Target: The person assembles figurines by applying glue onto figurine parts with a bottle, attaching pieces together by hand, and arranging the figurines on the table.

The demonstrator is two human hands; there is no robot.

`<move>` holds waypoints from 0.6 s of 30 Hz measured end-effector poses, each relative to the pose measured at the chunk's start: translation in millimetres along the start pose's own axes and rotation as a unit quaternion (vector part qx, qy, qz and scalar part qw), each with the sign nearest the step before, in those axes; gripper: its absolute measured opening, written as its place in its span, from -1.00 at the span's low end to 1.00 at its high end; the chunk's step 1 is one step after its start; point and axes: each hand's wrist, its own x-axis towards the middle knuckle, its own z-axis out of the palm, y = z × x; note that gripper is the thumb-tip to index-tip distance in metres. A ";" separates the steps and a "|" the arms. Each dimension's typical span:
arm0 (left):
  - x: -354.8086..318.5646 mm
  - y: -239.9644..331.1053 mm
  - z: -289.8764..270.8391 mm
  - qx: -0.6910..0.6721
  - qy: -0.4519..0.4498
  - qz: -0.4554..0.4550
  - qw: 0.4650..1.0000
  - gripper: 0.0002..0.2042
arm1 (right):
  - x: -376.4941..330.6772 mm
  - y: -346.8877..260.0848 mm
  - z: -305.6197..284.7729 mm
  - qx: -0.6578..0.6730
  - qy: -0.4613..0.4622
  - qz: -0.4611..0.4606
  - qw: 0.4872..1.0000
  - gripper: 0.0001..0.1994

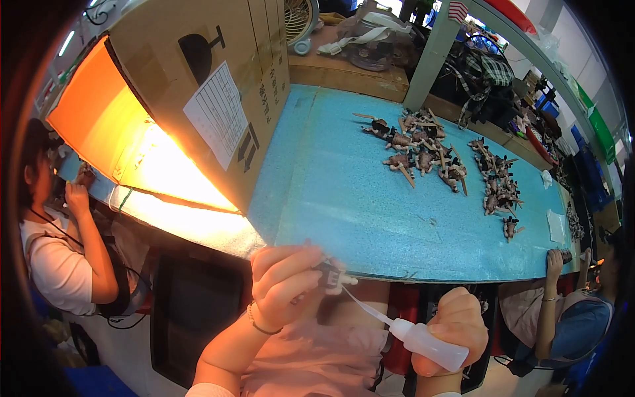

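The left hand [283, 278] pinches one small grey-and-white, plastic-looking piece [333, 279]; the right hand [456, 321] clenches one translucent white squeeze bottle [422, 340]. The bottle's long axis runs from four o'clock to ten, nozzle at the piece; I cannot tell whether they touch. From the piece, two clusters of brown figures lie at one [425, 159] and two o'clock [493, 192], too tangled to count, on one blue tabletop [317, 178].

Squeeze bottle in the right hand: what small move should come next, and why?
Probably a light squeeze by the right hand: the translucent squeeze bottle's thin nozzle points at the small figurine part in the left hand, its tip looking close, though contact is unclear.
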 end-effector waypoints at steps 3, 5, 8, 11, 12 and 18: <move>-1.3 -1.1 -1.7 0.013 -0.005 0.002 1.000 -0.70 | -0.9 1.9 -1.7 0.011 -0.012 -0.015 1.000 -0.52; -3.6 -2.3 -2.1 0.006 -0.007 -0.006 1.000 -0.71 | -9.3 3.8 2.7 -0.001 0.036 -0.010 0.999 -0.52; -3.8 -1.1 -2.8 -0.003 -0.009 -0.023 1.000 -0.72 | -11.5 5.0 4.3 -0.005 0.078 -0.008 0.997 -0.53; -4.7 -0.6 -2.9 -0.016 -0.009 -0.039 0.999 -0.71 | -7.1 1.4 3.8 -0.002 0.057 0.000 0.998 -0.52; -5.1 -0.6 -2.9 -0.027 -0.010 -0.045 0.999 -0.69 | -5.7 -0.1 3.5 -0.005 0.042 0.012 0.999 -0.52; -9.4 1.8 1.8 -0.083 0.007 -0.108 0.991 -0.60 | -4.2 0.5 11.5 0.003 0.106 -0.011 0.994 -0.49</move>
